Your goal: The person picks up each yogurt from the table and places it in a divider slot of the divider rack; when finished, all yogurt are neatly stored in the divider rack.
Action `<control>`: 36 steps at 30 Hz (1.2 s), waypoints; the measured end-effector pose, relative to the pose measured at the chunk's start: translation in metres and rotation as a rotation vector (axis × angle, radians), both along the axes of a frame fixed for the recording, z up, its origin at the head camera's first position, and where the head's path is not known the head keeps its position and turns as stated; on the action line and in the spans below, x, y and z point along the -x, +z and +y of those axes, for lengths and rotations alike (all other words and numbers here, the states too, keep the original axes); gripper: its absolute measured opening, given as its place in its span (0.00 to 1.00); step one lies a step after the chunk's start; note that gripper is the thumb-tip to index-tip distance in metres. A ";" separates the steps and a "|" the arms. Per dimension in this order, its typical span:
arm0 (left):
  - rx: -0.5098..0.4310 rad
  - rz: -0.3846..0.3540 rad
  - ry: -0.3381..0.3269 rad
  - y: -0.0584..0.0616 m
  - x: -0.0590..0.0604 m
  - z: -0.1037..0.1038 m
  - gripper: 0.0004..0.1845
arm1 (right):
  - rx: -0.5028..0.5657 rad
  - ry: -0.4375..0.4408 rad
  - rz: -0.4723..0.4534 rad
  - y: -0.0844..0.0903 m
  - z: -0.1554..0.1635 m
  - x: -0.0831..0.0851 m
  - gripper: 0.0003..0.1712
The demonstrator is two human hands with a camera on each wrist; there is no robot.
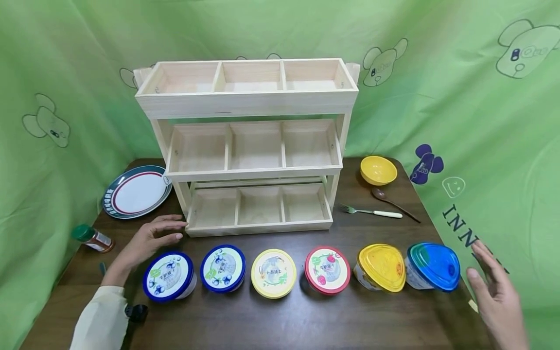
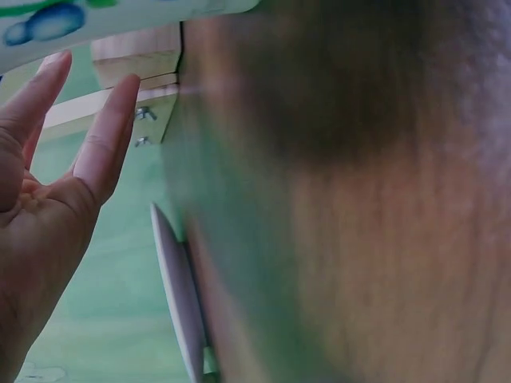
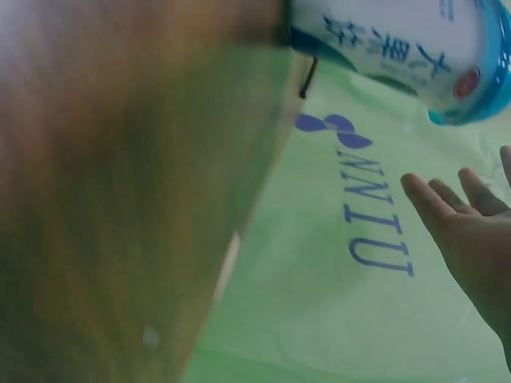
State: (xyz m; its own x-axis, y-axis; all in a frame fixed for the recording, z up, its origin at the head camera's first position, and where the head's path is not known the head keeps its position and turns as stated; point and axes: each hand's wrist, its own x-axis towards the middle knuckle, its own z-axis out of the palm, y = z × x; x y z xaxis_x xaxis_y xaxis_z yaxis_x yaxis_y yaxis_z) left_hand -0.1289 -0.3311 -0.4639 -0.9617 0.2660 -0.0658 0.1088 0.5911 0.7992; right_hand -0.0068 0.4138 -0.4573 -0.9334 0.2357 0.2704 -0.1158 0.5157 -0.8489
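Observation:
My left hand [image 1: 150,240] reaches over the table's left side, fingers extended, fingertips right at the front left corner of the wooden rack [image 1: 262,226]. Just below it is a tub with a blue lid [image 1: 168,275]; a second blue-lidded tub [image 1: 223,268] sits beside that one. The row carries on with a yellow-lidded round tub [image 1: 273,273], a red-lidded tub [image 1: 327,270], a tub with a yellow rounded-triangle lid [image 1: 381,267] and one with a blue lid [image 1: 434,266]. My right hand [image 1: 496,291], fingers spread and holding nothing, hovers at the right edge near this last tub.
The rack has three tiers of divided compartments. On its left are a plate [image 1: 137,192] and a green-capped jar [image 1: 93,238]. To the right lie a yellow bowl [image 1: 378,170], a brown spoon [image 1: 395,205] and a fork [image 1: 372,211]. Green cloth [image 1: 503,146] surrounds the table.

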 end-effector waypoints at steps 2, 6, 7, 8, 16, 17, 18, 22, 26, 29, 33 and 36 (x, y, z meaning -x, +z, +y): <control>0.002 -0.001 0.003 -0.004 0.001 0.000 0.20 | 0.024 0.010 -0.025 -0.005 -0.004 -0.004 0.36; 0.007 -0.007 0.023 -0.008 0.003 0.000 0.20 | 0.051 0.025 -0.082 -0.015 -0.007 -0.010 0.38; 0.009 -0.005 0.027 -0.009 0.003 0.000 0.20 | 0.062 0.030 -0.090 -0.018 -0.007 -0.011 0.37; 0.012 -0.004 0.030 -0.009 0.003 0.000 0.20 | 0.088 0.040 -0.088 -0.020 -0.008 -0.011 0.37; -0.002 -0.001 0.040 -0.012 0.004 0.000 0.19 | 0.363 0.112 -0.057 -0.030 -0.013 -0.014 0.37; -0.004 -0.006 0.039 -0.012 0.005 0.000 0.19 | 0.350 0.109 -0.062 -0.030 -0.014 -0.014 0.38; -0.005 -0.011 0.037 -0.012 0.005 0.000 0.19 | 0.324 0.105 -0.070 -0.030 -0.015 -0.014 0.38; 0.009 -0.023 0.035 -0.012 0.005 -0.002 0.19 | 0.235 0.108 -0.089 -0.029 -0.018 -0.011 0.40; 0.001 -0.036 0.028 -0.013 0.007 -0.002 0.18 | 0.270 0.128 -0.069 -0.031 -0.020 -0.009 0.40; -0.015 -0.057 0.009 -0.014 0.008 -0.001 0.19 | 0.288 0.130 -0.045 -0.033 -0.022 -0.008 0.39; -0.029 -0.070 -0.006 -0.014 0.010 0.000 0.19 | 0.228 0.104 -0.027 -0.035 -0.024 -0.006 0.38; -0.035 -0.077 -0.003 -0.014 0.011 0.002 0.18 | 0.173 0.086 -0.034 -0.037 -0.025 -0.005 0.40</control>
